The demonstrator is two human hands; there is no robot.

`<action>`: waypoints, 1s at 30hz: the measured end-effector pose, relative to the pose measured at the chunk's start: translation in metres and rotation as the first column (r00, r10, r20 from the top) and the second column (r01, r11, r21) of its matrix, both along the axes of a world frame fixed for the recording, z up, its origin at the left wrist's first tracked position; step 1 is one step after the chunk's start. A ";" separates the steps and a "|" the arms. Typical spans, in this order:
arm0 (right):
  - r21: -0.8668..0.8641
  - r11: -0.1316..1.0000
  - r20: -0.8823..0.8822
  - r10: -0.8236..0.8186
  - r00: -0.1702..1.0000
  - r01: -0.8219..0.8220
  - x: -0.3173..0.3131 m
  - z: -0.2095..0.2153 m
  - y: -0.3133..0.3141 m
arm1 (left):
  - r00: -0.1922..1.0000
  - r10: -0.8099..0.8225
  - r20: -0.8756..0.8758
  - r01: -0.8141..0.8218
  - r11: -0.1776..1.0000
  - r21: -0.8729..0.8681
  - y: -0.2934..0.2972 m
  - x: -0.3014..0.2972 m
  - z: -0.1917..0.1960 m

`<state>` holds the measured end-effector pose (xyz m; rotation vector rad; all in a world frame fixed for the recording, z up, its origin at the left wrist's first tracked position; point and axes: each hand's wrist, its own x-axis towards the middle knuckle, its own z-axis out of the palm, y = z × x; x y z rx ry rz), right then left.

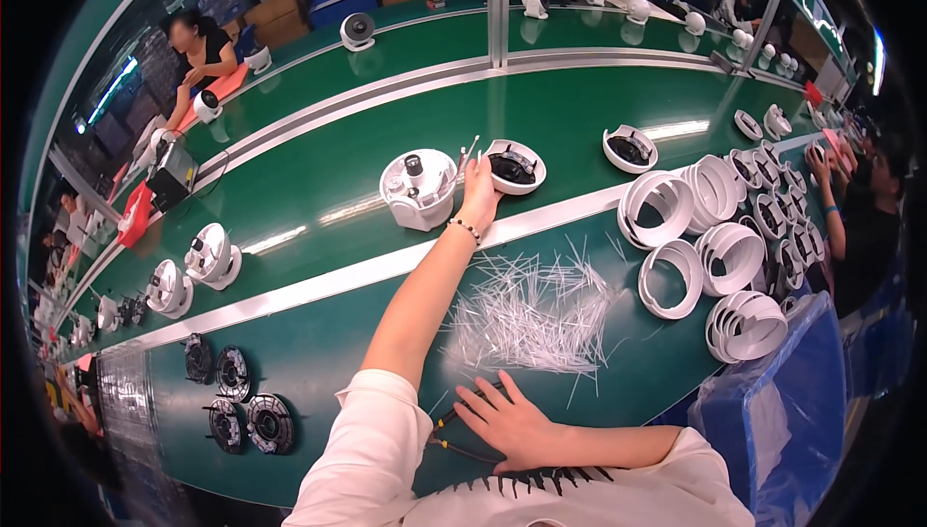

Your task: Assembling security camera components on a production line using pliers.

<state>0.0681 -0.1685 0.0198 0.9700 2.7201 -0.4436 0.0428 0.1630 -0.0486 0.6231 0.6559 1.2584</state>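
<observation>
My left hand point(480, 197), with a beaded bracelet at the wrist, reaches onto the conveyor belt. Its fingers close at the left rim of a round white shell point(517, 168) with a black part inside; the exact grip is partly hidden. Just left of that hand sits a white round housing point(418, 189), open at the top, with a black cylinder inside and thin wires by my fingertips. Close to my body, my right hand point(507, 423) lies palm down with fingers spread, over hand pliers point(454, 448) with yellow-and-black handles.
White plastic strips point(531, 319) lie piled on the bench. White rings point(671, 281) and shells stand stacked at right, beside a blue plastic-lined bin point(772, 411). Black round grilles point(268, 423) lie at left. More housings point(212, 256) sit along the belt. Other people work across and beside me.
</observation>
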 end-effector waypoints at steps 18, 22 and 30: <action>0.286 0.672 -0.660 -0.378 0.649 0.683 0.062 0.045 0.113 | -0.067 0.615 -0.786 0.508 0.699 0.504 0.022 -0.082 0.102; 0.309 0.588 -0.666 -0.428 0.611 0.748 0.083 0.048 0.164 | -0.236 0.381 -0.894 0.460 0.854 0.242 0.030 -0.060 0.102; 0.620 0.403 -0.397 -0.579 0.712 0.673 0.082 0.053 0.232 | -0.187 0.623 -0.760 0.524 0.718 0.459 0.004 -0.052 0.110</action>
